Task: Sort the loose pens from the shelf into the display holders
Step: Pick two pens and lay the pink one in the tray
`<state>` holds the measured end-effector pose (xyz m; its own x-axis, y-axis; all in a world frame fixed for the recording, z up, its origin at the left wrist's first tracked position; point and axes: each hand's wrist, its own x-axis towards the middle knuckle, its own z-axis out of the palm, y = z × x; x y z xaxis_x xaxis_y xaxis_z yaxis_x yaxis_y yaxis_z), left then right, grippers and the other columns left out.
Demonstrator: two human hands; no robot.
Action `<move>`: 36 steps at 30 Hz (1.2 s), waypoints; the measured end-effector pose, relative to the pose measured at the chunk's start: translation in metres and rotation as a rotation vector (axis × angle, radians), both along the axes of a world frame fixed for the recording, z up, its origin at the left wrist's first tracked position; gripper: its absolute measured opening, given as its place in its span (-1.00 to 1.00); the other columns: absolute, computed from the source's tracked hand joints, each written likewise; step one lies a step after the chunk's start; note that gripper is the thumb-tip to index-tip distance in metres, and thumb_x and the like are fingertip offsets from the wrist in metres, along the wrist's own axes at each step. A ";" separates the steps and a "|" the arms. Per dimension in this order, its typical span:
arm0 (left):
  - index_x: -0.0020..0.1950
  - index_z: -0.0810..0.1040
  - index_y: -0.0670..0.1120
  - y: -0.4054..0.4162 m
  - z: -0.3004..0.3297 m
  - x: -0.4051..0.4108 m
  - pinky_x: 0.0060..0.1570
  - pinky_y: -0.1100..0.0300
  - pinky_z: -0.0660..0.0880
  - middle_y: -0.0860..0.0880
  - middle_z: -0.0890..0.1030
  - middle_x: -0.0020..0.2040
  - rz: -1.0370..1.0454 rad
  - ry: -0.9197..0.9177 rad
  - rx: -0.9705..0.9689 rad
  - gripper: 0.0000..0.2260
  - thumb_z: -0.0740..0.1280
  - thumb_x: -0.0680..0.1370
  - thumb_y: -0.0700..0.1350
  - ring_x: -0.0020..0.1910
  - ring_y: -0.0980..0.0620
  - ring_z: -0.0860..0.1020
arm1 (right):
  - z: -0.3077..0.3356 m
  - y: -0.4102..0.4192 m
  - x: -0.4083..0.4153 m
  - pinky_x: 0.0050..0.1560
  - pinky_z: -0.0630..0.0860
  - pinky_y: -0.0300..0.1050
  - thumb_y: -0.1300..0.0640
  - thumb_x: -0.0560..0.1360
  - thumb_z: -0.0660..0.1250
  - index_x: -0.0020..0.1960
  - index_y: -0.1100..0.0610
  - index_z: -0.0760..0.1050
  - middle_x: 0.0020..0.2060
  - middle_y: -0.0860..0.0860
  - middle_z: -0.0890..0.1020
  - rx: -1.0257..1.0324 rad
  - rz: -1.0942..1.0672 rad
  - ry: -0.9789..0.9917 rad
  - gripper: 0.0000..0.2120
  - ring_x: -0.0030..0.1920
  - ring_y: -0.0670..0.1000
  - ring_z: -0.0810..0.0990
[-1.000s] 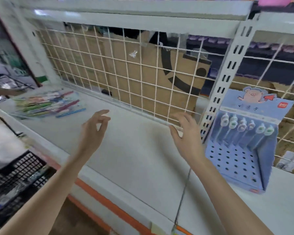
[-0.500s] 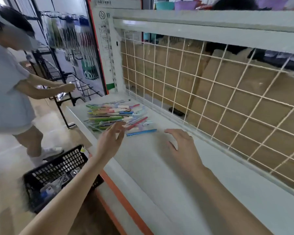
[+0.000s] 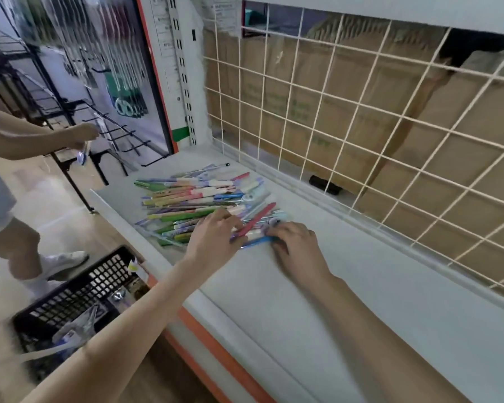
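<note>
A: Where are your loose pens?

B: They lie in a heap (image 3: 198, 199) on the white shelf (image 3: 317, 301), near its left end and just in front of the wire grid (image 3: 361, 112) at the back. Green, yellow, pink, blue and purple barrels cross over one another.

A: And your hands?

B: Your left hand (image 3: 213, 242) rests on the near edge of the heap, its fingers (image 3: 230, 221) bent down among the pens, touching a red pen (image 3: 258, 219) that slants across the pile. I cannot tell whether they grip it. Your right hand (image 3: 298, 245) is just beside it, fingers curled and pressed on a blue pen (image 3: 256, 242) that lies at the front of the heap.

A: What else is around you?

B: Brown cardboard boxes (image 3: 346, 126) stand behind the grid. A black plastic basket (image 3: 70, 301) sits on the floor below the shelf, to your left. Another person (image 3: 0, 170) stands further left, one hand at a black wire rack (image 3: 114, 132).
</note>
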<state>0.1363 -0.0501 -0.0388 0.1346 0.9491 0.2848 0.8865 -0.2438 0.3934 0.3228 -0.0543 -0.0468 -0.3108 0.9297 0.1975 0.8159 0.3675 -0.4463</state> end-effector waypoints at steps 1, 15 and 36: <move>0.03 0.64 -0.10 0.002 -0.001 -0.002 0.04 0.06 0.44 -0.09 0.55 0.06 -0.018 -0.001 0.010 -0.81 0.41 0.47 -0.05 0.04 -0.12 0.54 | -0.001 0.002 -0.001 0.09 0.20 -0.16 0.22 0.53 0.26 0.22 0.04 0.53 0.15 0.00 0.55 0.005 -0.011 -0.002 -0.71 0.21 0.08 0.41; -0.04 0.64 -0.15 0.006 0.029 -0.011 -0.14 0.30 0.50 0.04 0.67 -0.16 -0.031 -0.593 0.224 -0.90 0.37 0.52 -0.16 -0.18 0.20 0.60 | 0.008 -0.001 0.008 0.08 0.37 -0.12 0.33 0.46 0.30 0.05 0.08 0.59 -0.02 -0.06 0.58 -0.002 0.006 0.066 -0.75 0.02 0.01 0.52; -0.05 0.58 -0.16 0.002 0.061 0.080 -0.28 0.37 0.54 -0.09 0.66 -0.18 -0.219 -0.867 -0.127 -0.91 0.32 0.56 -0.16 -0.28 0.18 0.64 | 0.051 -0.054 0.037 -0.24 0.50 -0.09 0.38 0.53 0.24 -0.10 0.19 0.40 -0.22 0.12 0.69 -0.305 -0.312 1.072 -0.87 -0.25 0.15 0.64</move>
